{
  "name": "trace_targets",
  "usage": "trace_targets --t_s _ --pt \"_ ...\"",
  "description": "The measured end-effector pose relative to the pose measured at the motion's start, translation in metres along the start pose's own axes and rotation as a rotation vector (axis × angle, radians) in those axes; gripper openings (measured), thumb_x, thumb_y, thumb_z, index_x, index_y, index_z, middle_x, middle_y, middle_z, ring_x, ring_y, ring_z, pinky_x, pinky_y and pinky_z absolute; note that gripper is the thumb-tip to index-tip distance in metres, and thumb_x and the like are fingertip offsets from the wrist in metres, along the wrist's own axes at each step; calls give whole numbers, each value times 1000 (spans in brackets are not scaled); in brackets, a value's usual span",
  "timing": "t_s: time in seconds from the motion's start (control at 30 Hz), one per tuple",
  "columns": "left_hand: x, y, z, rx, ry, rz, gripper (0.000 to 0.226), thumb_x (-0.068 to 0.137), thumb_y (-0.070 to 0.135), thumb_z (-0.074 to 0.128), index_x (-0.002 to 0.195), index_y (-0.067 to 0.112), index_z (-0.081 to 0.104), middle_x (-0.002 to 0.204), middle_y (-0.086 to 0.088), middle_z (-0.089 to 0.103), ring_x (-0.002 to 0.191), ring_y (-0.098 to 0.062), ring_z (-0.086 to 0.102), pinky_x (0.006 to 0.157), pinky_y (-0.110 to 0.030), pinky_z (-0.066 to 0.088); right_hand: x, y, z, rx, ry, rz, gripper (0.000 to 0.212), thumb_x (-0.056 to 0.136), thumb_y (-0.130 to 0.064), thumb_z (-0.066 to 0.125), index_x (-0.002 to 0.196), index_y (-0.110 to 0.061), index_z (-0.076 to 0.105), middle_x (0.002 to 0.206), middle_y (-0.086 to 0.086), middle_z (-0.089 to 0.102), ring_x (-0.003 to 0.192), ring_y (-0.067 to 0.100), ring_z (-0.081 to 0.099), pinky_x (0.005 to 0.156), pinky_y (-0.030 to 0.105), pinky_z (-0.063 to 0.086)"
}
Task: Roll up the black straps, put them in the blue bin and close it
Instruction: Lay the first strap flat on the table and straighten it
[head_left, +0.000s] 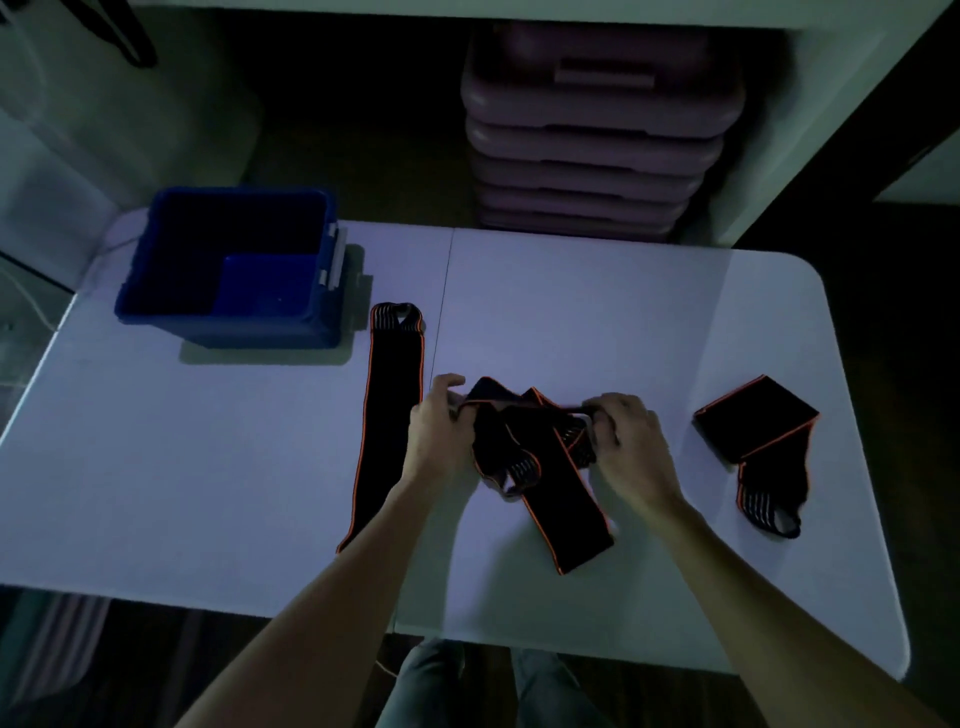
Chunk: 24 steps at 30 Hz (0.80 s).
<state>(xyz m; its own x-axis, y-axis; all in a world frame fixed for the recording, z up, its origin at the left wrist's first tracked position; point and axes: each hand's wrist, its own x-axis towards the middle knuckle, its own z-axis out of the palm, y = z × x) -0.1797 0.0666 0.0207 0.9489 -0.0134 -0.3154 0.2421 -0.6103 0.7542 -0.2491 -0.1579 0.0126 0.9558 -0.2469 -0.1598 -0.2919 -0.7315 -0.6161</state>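
A tangled bunch of black straps with orange edges (550, 499) lies at the middle of the white table (208, 467). My left hand (439, 431) grips its left end and my right hand (631, 436) pinches its right end. Another black strap (392, 410) lies stretched out flat just left of my left hand. A third strap (758, 431), partly folded, lies at the right. The blue bin (228, 270) stands open at the table's far left, and nothing shows inside it. I see no lid.
A stack of purple cases (597, 135) stands on the floor behind the table. White furniture (831, 104) rises at the back right. The table's near edge runs just in front of my knees (483, 686). The room is dim.
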Motion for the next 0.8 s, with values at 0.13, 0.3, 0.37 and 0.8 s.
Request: trace_targets --t_s 0.13,0.3,0.37,0.8 --pt "-1 -4 -2 24 65 -147 14 91 23 65 95 12 73 86 -3 70 82 -22 67 69 -29 50 16 -13 -22 215 67 -4 22 101 -19 46 88 -9 60 73 6 63 67 23 60 61 30 43" --pt "12 -5 -12 -6 122 -252 15 87 31 70 79 19 70 79 -1 68 82 -24 66 71 -31 49 25 -6 -48 234 70 -4 13 96 -19 58 88 -14 67 80 -4 68 76 7 63 64 9 43" --pt "22 -2 -16 22 181 -211 7 83 37 71 79 32 67 88 1 70 93 -26 65 86 -41 51 20 3 -52 276 53 81 13 94 -17 61 85 -12 69 80 0 69 76 12 63 68 22 46" --pt "-33 4 43 64 52 -317 36 85 41 68 67 14 53 80 -14 69 79 -31 65 69 -44 56 -47 32 -1 102 -633 250 45 91 -32 66 53 -18 44 52 3 55 54 19 60 59 32 47"
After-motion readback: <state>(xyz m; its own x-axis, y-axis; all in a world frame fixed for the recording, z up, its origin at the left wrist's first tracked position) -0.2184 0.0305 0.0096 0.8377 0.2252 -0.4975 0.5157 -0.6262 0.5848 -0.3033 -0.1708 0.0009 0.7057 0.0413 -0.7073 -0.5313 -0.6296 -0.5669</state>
